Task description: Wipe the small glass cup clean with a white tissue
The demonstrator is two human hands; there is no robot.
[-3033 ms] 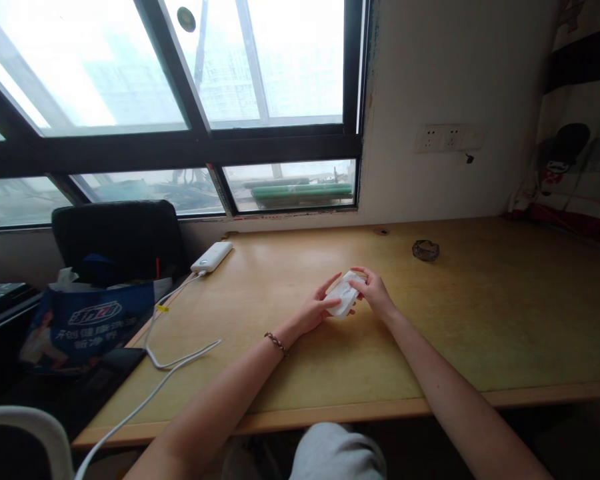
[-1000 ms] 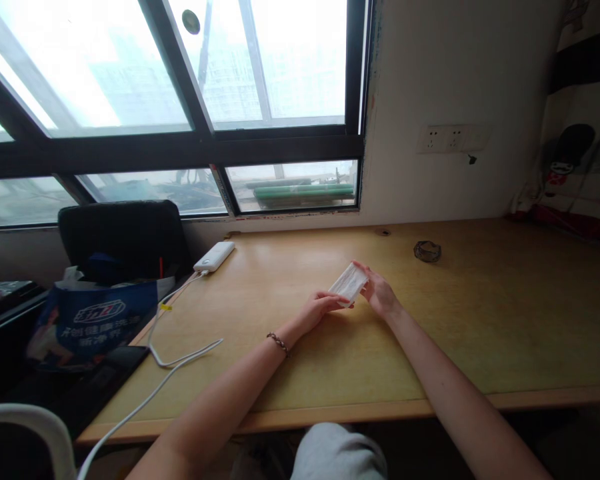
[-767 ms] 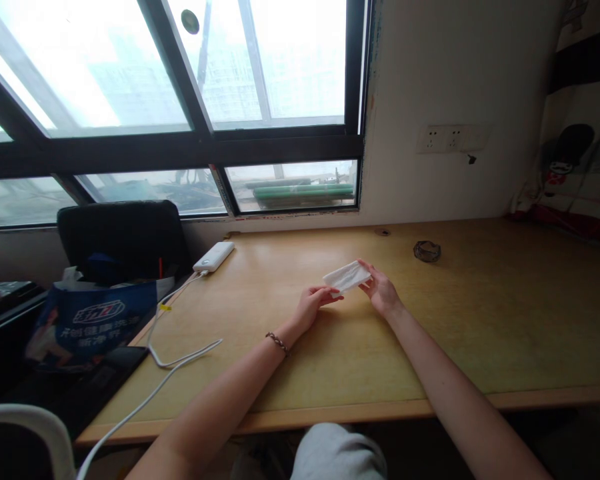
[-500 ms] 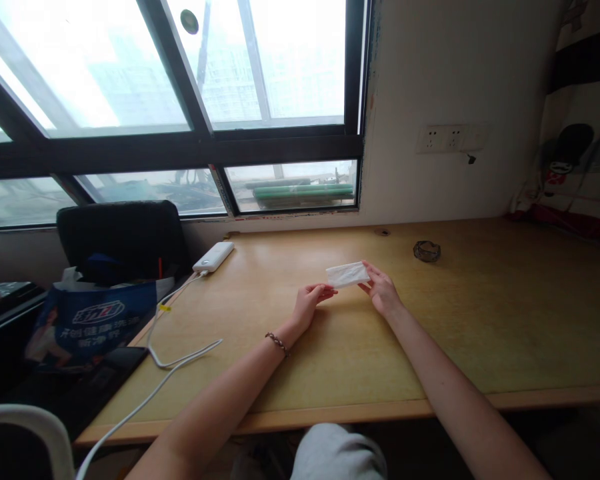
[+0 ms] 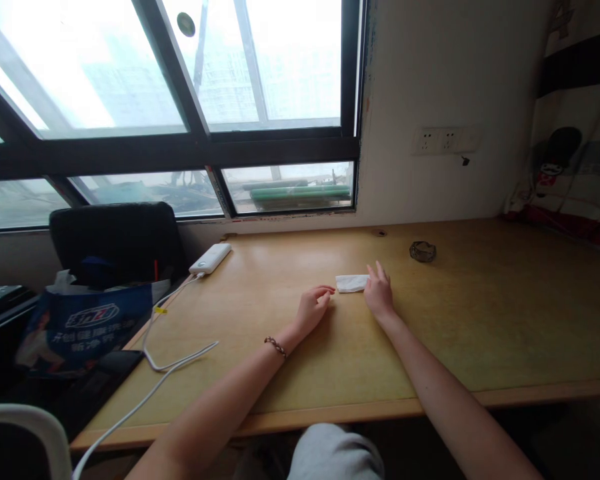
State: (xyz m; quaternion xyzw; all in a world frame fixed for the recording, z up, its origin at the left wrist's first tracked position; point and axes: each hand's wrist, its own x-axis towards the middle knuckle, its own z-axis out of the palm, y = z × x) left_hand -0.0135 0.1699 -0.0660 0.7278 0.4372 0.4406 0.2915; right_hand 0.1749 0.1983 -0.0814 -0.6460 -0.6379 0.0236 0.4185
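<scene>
A folded white tissue appears to lie flat on the wooden table, in front of me. My right hand is at its right end and covers that end. Its fingers point up and are slightly apart; the thumb side meets the tissue, and whether it presses there is hard to see. My left hand, with a braided bracelet on the wrist, rests just short of the tissue's left end. Its fingers are stretched out and loosely bent, with nothing in them.
A dark round dish stands at the back right. On the left edge lies a white power bank, its white cable running across the tabletop. A blue bag sits on a black chair beside the table.
The tissue has come down from between both hands to the tabletop. My left hand has let go of its left end. The right hand has turned, its fingers now raised.
</scene>
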